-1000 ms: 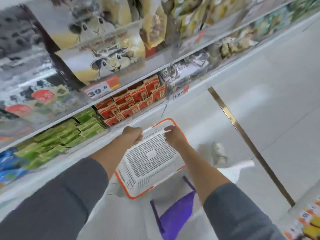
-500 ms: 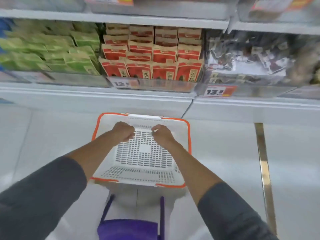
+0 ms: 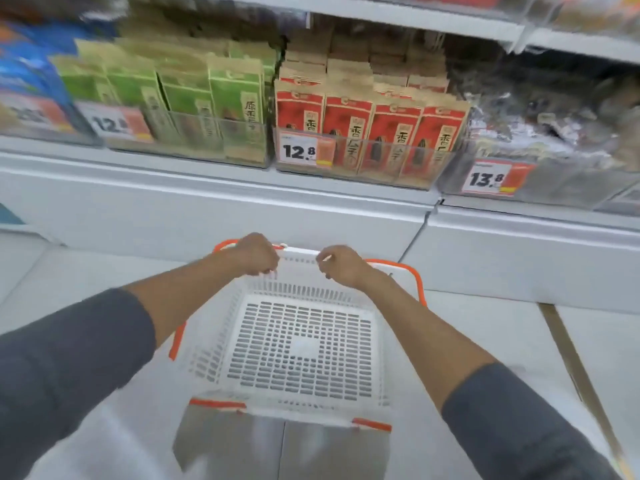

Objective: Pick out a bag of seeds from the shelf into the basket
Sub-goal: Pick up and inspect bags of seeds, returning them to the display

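I see the white store shelf (image 3: 242, 181) across 12 o'clock, closer to me than half a second ago. The white perforated plastic basket with an orange rim (image 3: 301, 348) sits at 6 o'clock, just before the shelf base. The red-and-tan paper bags of seeds (image 3: 374, 133) stand upright on the shelf at 12 o'clock behind a clear guard, with green-and-tan paper bags (image 3: 194, 98) beside them at 11. My left grip (image 3: 254, 254) and right grip (image 3: 341, 266) remain clenched round the basket's far rim, near each other at centre. A white-and-orange price tag reading 12.8 (image 3: 306, 150) fronts the red bags.
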A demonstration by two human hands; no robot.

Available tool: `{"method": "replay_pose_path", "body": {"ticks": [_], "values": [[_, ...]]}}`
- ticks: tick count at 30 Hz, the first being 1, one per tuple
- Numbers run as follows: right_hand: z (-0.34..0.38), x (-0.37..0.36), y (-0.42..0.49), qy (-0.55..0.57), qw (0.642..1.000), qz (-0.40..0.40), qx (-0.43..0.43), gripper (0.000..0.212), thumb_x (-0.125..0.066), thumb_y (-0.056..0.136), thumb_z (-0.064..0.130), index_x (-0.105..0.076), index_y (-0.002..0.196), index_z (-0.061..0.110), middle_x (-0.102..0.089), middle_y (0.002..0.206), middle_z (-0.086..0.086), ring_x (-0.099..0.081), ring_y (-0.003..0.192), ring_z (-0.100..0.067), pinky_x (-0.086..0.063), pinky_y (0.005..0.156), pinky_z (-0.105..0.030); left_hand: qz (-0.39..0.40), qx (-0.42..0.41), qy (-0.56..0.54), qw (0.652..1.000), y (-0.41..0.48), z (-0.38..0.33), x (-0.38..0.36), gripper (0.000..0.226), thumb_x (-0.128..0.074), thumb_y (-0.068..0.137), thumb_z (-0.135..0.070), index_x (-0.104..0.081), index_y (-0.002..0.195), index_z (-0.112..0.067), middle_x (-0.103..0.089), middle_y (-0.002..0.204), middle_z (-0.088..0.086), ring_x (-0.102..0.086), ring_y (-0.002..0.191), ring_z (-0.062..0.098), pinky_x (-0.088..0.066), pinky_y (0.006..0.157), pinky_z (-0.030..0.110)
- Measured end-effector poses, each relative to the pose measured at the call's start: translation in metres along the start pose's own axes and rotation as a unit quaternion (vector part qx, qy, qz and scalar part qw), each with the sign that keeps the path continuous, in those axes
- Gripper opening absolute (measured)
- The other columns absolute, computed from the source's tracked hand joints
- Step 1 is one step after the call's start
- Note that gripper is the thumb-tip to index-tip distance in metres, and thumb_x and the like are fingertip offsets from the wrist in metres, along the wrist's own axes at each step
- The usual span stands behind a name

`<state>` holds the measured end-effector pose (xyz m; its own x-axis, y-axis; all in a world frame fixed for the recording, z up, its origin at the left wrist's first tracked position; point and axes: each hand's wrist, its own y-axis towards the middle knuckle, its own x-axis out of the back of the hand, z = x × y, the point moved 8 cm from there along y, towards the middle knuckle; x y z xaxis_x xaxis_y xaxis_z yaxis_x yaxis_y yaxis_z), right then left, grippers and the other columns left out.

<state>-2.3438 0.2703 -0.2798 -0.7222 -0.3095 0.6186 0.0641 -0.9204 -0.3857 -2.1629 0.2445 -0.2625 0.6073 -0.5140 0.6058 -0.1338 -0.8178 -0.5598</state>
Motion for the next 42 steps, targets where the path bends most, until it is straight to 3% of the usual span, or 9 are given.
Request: {"method": "replay_pose_path", "body": {"ticks": [6,9,14,19,27,30,33,39,42], "values": [[0.045,0.018,-0.043,-0.091,0.994,0.024,0.048,0.018,-0.053,0.098,0.019,-0.066,0.111,0.018,-0.055,0.103,0.0,-0.053,0.095,-0.019,-0.043,0.086,-0.029,-0.022,-0.02,-0.02,0.999,-0.036,-0.02,0.027,0.022,-0.065,0.089,-0.005,-0.071,0.105,0.008,-0.071,0.094,0.018,-0.065,0.081,0.026,-0.049,0.067,0.03],[0.041,0.021,-0.035,-0.137,0.987,0.052,0.062,0.026,-0.051,0.1,0.021,-0.064,0.122,0.015,-0.058,0.111,-0.002,-0.053,0.102,-0.018,-0.043,0.092,-0.029,-0.028,-0.026,-0.012,0.999,-0.021,-0.037,0.026,0.02,-0.065,0.088,-0.009,-0.072,0.101,0.005,-0.074,0.102,0.017,-0.071,0.091,0.028,-0.05,0.07,0.031],[0.052,0.037,0.028,-0.162,0.982,0.093,0.039,0.03,-0.05,0.099,0.022,-0.061,0.126,0.015,-0.054,0.136,-0.005,-0.054,0.119,-0.023,-0.043,0.097,-0.03,-0.076,-0.095,-0.016,0.992,0.027,-0.073,0.043,0.011,-0.063,0.086,-0.002,-0.073,0.086,-0.003,-0.067,0.076,0.004,-0.061,0.076,0.022,-0.047,0.074,0.026],[0.087,0.067,0.05,-0.179,0.976,0.085,0.088,0.032,-0.05,0.1,0.022,-0.061,0.13,0.016,-0.055,0.137,-0.006,-0.054,0.121,-0.023,-0.044,0.099,-0.032,-0.106,-0.162,0.033,0.981,0.039,-0.11,0.063,0.012,-0.064,0.087,-0.006,-0.071,0.09,-0.015,-0.064,0.089,0.001,-0.058,0.084,0.018,-0.043,0.073,0.024],[0.135,0.165,-0.004,-0.273,0.924,-0.184,0.194,0.021,-0.049,0.094,0.012,-0.068,0.102,0.014,-0.069,0.1,-0.005,-0.063,0.089,-0.027,-0.053,0.075,-0.042,-0.266,-0.328,0.136,0.896,-0.019,-0.185,0.105,0.011,-0.061,0.089,-0.015,-0.064,0.093,-0.025,-0.059,0.09,-0.009,-0.058,0.088,0.015,-0.051,0.077,0.034],[0.138,0.188,-0.013,-0.306,0.891,-0.279,0.185,0.03,-0.051,0.091,0.007,-0.062,0.118,0.01,-0.063,0.107,-0.008,-0.058,0.097,-0.029,-0.05,0.081,-0.042,-0.319,-0.369,0.207,0.848,-0.03,-0.201,0.109,0.03,-0.064,0.091,-0.017,-0.062,0.12,-0.02,-0.057,0.117,-0.002,-0.052,0.11,0.019,-0.051,0.087,0.037],[0.12,0.196,-0.01,-0.384,0.873,-0.277,0.12,0.034,-0.052,0.091,0.008,-0.055,0.125,0.008,-0.059,0.115,-0.011,-0.055,0.107,-0.031,-0.043,0.087,-0.04,-0.287,-0.33,0.284,0.853,-0.012,-0.195,0.107,0.057,-0.068,0.09,-0.021,-0.045,0.142,-0.017,-0.051,0.136,0.003,-0.045,0.125,0.024,-0.047,0.098,0.04],[0.111,0.201,0.009,-0.447,0.841,-0.294,0.079,0.02,-0.059,0.093,0.012,-0.062,0.112,0.009,-0.06,0.113,-0.01,-0.055,0.107,-0.03,-0.04,0.087,-0.038,-0.284,-0.279,0.337,0.853,0.012,-0.185,0.109,0.038,-0.062,0.096,-0.021,-0.048,0.131,-0.018,-0.052,0.123,0.003,-0.046,0.114,0.023,-0.049,0.073,0.035],[0.108,0.21,0.014,-0.403,0.859,-0.302,0.086,0.017,-0.058,0.096,0.015,-0.067,0.105,0.004,-0.062,0.106,-0.012,-0.057,0.101,-0.032,-0.042,0.082,-0.038,-0.34,-0.271,0.352,0.829,0.01,-0.19,0.119,0.015,-0.066,0.093,-0.01,-0.056,0.1,-0.018,-0.056,0.094,0.0,-0.05,0.087,0.02,-0.051,0.062,0.035]]}}
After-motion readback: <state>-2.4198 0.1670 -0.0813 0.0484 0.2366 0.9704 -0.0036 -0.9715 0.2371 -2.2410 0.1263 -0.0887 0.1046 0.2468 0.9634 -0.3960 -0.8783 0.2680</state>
